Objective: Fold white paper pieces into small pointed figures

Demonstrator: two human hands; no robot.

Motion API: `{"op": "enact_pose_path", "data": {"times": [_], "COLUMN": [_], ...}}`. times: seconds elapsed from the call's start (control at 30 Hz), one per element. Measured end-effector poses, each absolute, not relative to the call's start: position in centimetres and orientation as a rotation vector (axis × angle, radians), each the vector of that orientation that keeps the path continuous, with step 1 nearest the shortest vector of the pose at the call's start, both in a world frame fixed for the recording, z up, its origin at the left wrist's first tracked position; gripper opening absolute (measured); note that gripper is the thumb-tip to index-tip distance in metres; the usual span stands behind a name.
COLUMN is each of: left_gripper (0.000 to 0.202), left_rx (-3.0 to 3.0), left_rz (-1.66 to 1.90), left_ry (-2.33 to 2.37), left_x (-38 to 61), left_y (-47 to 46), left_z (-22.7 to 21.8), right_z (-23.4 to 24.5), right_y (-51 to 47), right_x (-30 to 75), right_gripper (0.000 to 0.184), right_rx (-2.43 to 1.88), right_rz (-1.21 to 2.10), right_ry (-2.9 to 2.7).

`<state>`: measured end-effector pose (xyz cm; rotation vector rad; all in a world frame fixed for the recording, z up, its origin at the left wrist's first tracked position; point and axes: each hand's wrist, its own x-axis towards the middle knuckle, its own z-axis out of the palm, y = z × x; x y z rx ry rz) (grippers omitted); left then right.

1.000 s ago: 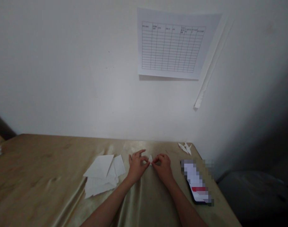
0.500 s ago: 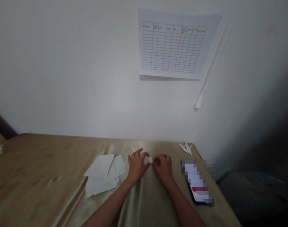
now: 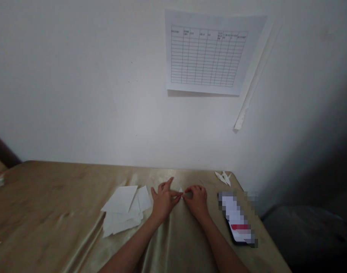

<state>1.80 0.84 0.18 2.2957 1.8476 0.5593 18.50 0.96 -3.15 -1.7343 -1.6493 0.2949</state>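
Left hand (image 3: 163,201): pinched small white paper (image 3: 180,189).
Right hand (image 3: 198,200): curled alongside, grip unclear.
Pointed pieces (image 3: 226,179): lay aside, seemingly done.
Flat sheets (image 3: 119,198): lay piled, apparently unworked.

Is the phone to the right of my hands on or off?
On: the phone screen looks lit, pale with a red patch; pixelation hides its details.

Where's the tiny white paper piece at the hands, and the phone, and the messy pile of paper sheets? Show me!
White paper piece (image 3: 181,189): head view, on its visible pointed top.
Phone (image 3: 236,220): head view, middle of its blurred-out screen.
Pile of paper sheets (image 3: 120,201): head view, on its top sheet.
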Motion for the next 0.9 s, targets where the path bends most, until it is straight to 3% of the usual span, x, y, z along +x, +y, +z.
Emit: {"op": "enact_pose_path", "data": {"times": [0.3,0.9], "left_gripper": [0.024,0.059], "left_rx": [2.286,2.410], "left_rz": [0.590,0.629], "left_ry": [1.835,1.804], "left_x": [1.40,1.21], "left_y": [1.26,1.75], "left_z": [-0.56,-0.87], "right_z": [-2.72,-2.88], "right_y": [0.90,0.92], "right_x": [18.51,18.61], "right_gripper": [0.013,0.014], "right_rx": [-1.768,-1.771], "right_rz": [0.301,0.313], "right_ry": [-1.676,-1.678]}}
